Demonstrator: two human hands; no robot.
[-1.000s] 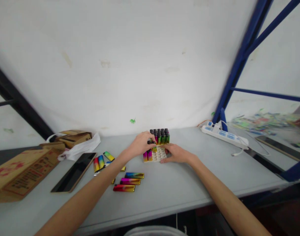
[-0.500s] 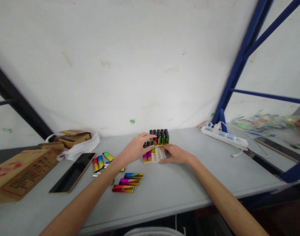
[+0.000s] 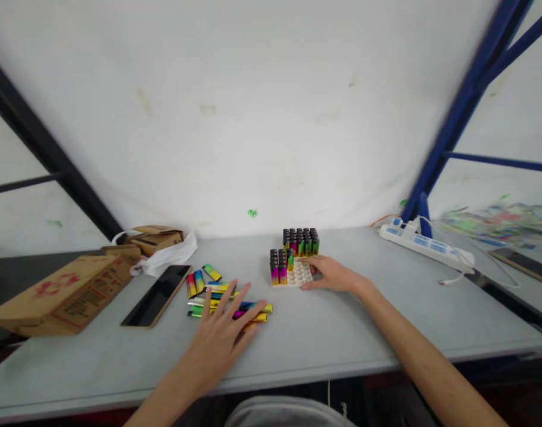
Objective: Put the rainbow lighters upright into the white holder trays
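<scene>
My left hand [image 3: 224, 326] is spread open, palm down, over a loose pile of shiny multicoloured lighters [image 3: 217, 295]. Its fingers cover part of the pile, including a blue-and-yellow lighter [image 3: 264, 308]. My right hand [image 3: 331, 274] grips the right side of a white tray with holes [image 3: 301, 274], its thumb near the front corner and its fingers farther back. Upright lighters with black tops fill the tray's back rows [image 3: 301, 242]. More stand at its left side [image 3: 279, 270], beside bare holes.
Left of the lighters lies a dark tablet or phone [image 3: 158, 296], with a cardboard box [image 3: 57, 293], a smaller opened box [image 3: 158, 239] and a white bag [image 3: 171, 255] beyond. A white power strip [image 3: 424, 244] with cables lies at right, near the blue frame [image 3: 449, 130].
My left hand has left the tray and come down and left onto the loose lighters, fingers spreading. My right hand stays at the tray. The view has shifted slightly left.
</scene>
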